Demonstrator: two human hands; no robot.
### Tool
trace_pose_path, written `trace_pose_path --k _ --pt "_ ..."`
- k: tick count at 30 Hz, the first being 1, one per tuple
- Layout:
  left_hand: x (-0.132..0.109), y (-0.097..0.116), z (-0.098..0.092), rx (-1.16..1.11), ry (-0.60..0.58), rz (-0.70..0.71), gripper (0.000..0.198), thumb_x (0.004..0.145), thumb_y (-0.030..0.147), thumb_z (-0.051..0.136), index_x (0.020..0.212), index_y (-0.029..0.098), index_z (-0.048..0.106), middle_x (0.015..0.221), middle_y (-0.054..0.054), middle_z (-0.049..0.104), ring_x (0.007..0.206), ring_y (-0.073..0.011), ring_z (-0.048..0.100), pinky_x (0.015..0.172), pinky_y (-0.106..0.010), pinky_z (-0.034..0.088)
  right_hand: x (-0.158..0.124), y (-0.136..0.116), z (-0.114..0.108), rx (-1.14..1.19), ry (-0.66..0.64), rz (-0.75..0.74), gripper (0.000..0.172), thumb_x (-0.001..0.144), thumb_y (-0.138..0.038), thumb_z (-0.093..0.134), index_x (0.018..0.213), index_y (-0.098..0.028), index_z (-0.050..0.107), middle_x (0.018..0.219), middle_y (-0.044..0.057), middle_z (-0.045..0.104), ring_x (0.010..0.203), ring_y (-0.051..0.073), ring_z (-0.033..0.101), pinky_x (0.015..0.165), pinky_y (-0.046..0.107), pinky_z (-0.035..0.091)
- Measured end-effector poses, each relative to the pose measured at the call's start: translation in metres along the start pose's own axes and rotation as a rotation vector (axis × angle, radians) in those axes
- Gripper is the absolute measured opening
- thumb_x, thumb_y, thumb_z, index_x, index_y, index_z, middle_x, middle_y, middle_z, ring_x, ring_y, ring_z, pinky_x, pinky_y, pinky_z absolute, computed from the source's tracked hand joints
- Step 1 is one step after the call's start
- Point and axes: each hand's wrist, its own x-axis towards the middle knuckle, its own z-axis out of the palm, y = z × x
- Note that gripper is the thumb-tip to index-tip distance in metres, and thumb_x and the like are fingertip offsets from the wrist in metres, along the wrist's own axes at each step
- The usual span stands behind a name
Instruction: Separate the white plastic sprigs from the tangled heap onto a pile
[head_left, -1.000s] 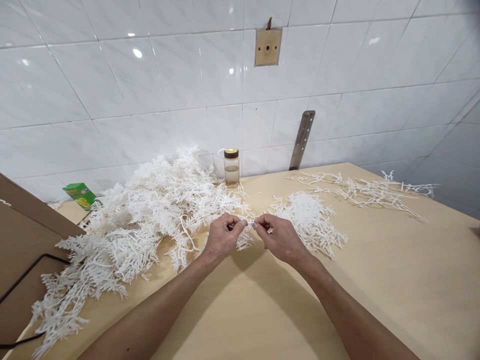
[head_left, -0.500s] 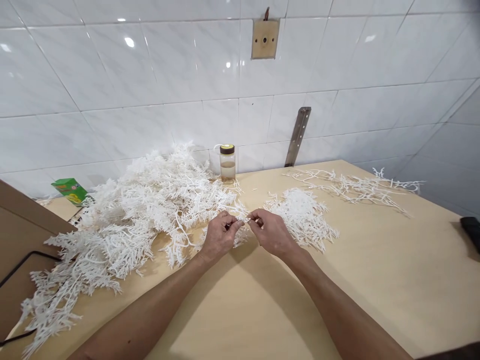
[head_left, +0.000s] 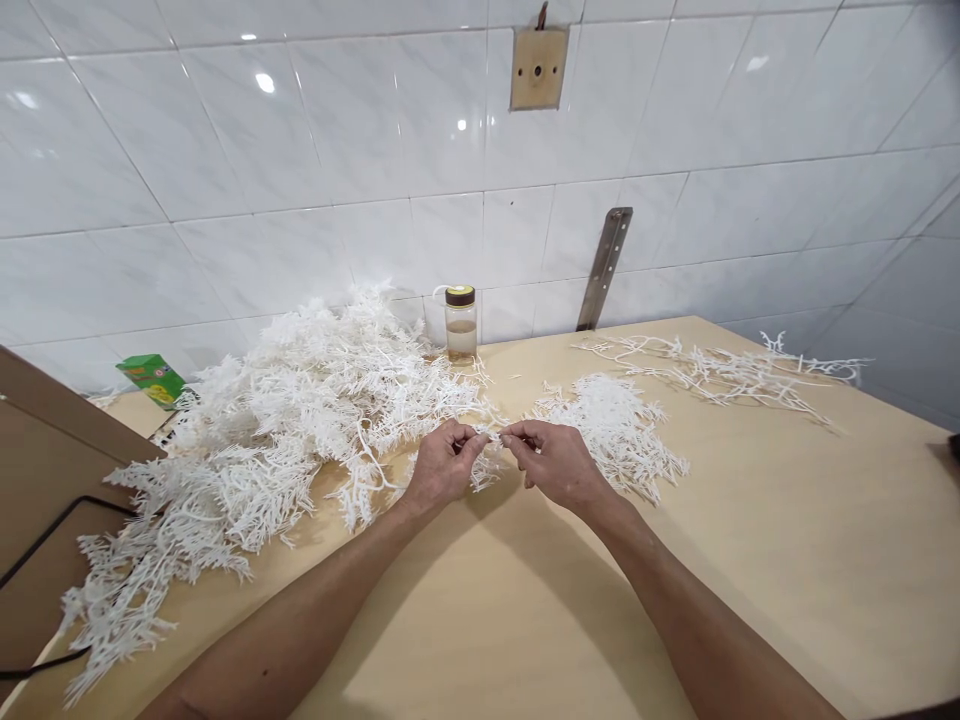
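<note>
My left hand point(head_left: 444, 466) and my right hand point(head_left: 555, 462) meet at the middle of a pale wooden table point(head_left: 787, 540), each pinching one end of a small white plastic sprig point(head_left: 491, 438) with fine branching teeth. A large heap of the same white branched plastic pieces point(head_left: 277, 420) lies to the left of my hands. A smaller pile of white sprigs point(head_left: 615, 425) sits just right of my right hand. Thin bare white stems point(head_left: 720, 372) are scattered at the far right.
A small jar point(head_left: 460, 324) with a dark lid stands by the white tiled wall point(head_left: 225, 180). A green carton point(head_left: 152, 379) lies far left, beside a brown cardboard box point(head_left: 37, 480) with a black cable. A metal bracket point(head_left: 604, 267) leans on the wall.
Both hands stay pinched on the sprig at the same place; the fingers shift slightly. The view has swayed a little.
</note>
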Motion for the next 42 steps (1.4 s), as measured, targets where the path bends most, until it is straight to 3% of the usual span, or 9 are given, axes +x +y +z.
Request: trace_pose_path --k 9,13,15,18,23,27,30,34,42 --pt "-0.002 0.007 0.003 -0.144 -0.020 -0.131 0.038 0.077 0.048 0.068 0.059 0.017 0.055 0.054 0.005 0.042 0.053 -0.0093 0.037 0.052 -0.025 0.030 -0.001 -0.001 0.011 -0.144 0.071 -0.037 0.022 0.088 -0.031 0.052 0.081 -0.022 0.071 0.062 0.000 0.067 0.054 0.016 0.061 0.057 0.027 0.044" --pt "-0.005 0.008 0.005 -0.049 0.019 -0.042 0.030 0.079 0.039 0.067 0.060 0.017 0.058 0.062 0.002 0.048 0.059 -0.0110 0.043 0.056 -0.025 0.034 0.003 0.002 0.023 -0.333 0.155 -0.088 0.019 0.086 -0.023 0.050 0.077 -0.020 0.067 0.072 0.004 0.071 0.065 0.018 0.062 0.064 0.028 0.042" --pt "-0.005 0.008 0.005 -0.019 0.043 0.025 0.029 0.081 0.036 0.065 0.060 0.018 0.059 0.063 0.001 0.049 0.062 -0.0116 0.045 0.059 -0.026 0.036 0.006 0.007 0.023 -0.405 0.190 -0.035 0.019 0.085 -0.019 0.049 0.076 -0.020 0.066 0.073 0.006 0.071 0.066 0.019 0.063 0.065 0.029 0.042" --pt "-0.005 0.008 0.003 -0.033 0.043 0.050 0.029 0.081 0.037 0.065 0.061 0.017 0.060 0.064 0.001 0.048 0.062 -0.0113 0.045 0.060 -0.026 0.036 0.010 0.014 0.008 -0.412 0.245 0.110 0.017 0.084 -0.019 0.050 0.076 -0.020 0.066 0.074 0.007 0.071 0.068 0.021 0.064 0.066 0.031 0.043" --pt "-0.003 0.009 0.001 -0.125 -0.059 -0.053 0.032 0.081 0.043 0.064 0.063 0.016 0.059 0.062 0.003 0.047 0.057 -0.0093 0.039 0.056 -0.025 0.033 0.012 0.022 -0.037 -0.295 0.461 0.190 0.009 0.081 -0.029 0.057 0.079 -0.021 0.062 0.070 0.004 0.069 0.067 0.021 0.065 0.072 0.034 0.046" --pt "-0.002 0.007 0.001 -0.153 -0.127 -0.060 0.031 0.082 0.043 0.062 0.065 0.016 0.060 0.062 0.002 0.051 0.058 -0.0098 0.041 0.057 -0.025 0.033 0.007 0.018 -0.050 -0.290 0.559 0.109 0.009 0.080 -0.029 0.060 0.081 -0.020 0.062 0.077 0.006 0.070 0.064 0.020 0.062 0.073 0.036 0.048" --pt "-0.002 0.004 0.001 -0.114 -0.130 -0.039 0.028 0.083 0.039 0.061 0.068 0.016 0.064 0.065 0.001 0.054 0.060 -0.0104 0.044 0.058 -0.025 0.034 0.002 0.008 -0.038 -0.166 0.450 -0.079 0.018 0.087 -0.035 0.057 0.088 -0.020 0.068 0.085 0.007 0.072 0.068 0.019 0.064 0.070 0.033 0.050" --pt "-0.002 0.002 0.002 -0.080 -0.124 -0.005 0.025 0.084 0.038 0.061 0.075 0.016 0.067 0.069 0.001 0.055 0.063 -0.0110 0.046 0.060 -0.025 0.036 -0.002 0.000 -0.017 -0.107 0.106 -0.192 0.020 0.089 -0.034 0.057 0.091 -0.023 0.074 0.086 0.004 0.075 0.070 0.018 0.066 0.068 0.031 0.052" --pt "-0.002 0.007 0.000 -0.068 -0.134 -0.007 0.030 0.083 0.041 0.062 0.067 0.016 0.059 0.064 0.002 0.049 0.060 -0.0102 0.043 0.057 -0.025 0.034 -0.001 0.001 -0.015 -0.120 -0.031 -0.162 0.021 0.090 -0.031 0.057 0.088 -0.025 0.077 0.084 0.001 0.076 0.070 0.016 0.066 0.065 0.027 0.048"
